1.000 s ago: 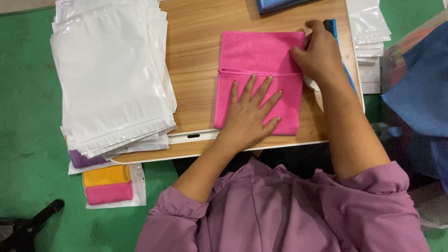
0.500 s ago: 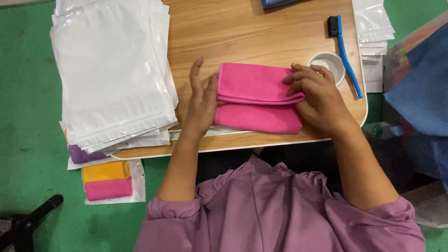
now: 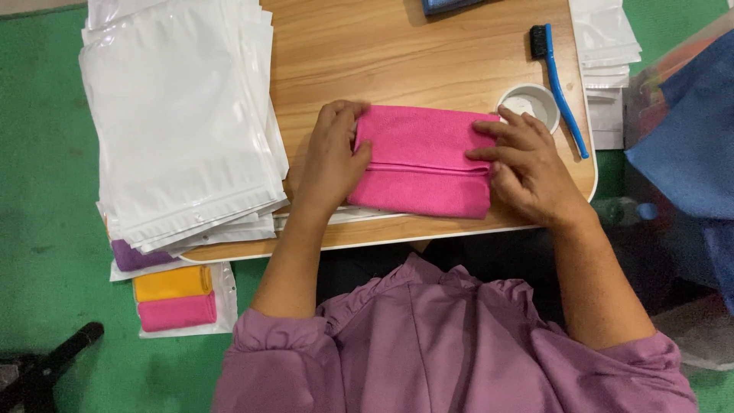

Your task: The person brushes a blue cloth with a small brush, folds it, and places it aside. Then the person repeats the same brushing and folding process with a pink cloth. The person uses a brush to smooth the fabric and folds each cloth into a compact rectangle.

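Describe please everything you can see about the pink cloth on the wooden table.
The pink folded cloth looks like soft, fuzzy fabric, bright pink all over. It is folded into a long flat rectangle, with one horizontal fold edge running across its middle. It lies flat near the front edge of the light wooden table, partly over a white plastic bag. The left hand presses its left end, and the right hand rests its fingers on its right end. A small white round dish sits just beyond its right corner.

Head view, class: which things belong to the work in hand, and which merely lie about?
In the work:
pink cloth, folded
left hand at its left end
right hand at its right end

Lying about:
stack of white bags
blue brush
small white dish
bagged cloths on the floor
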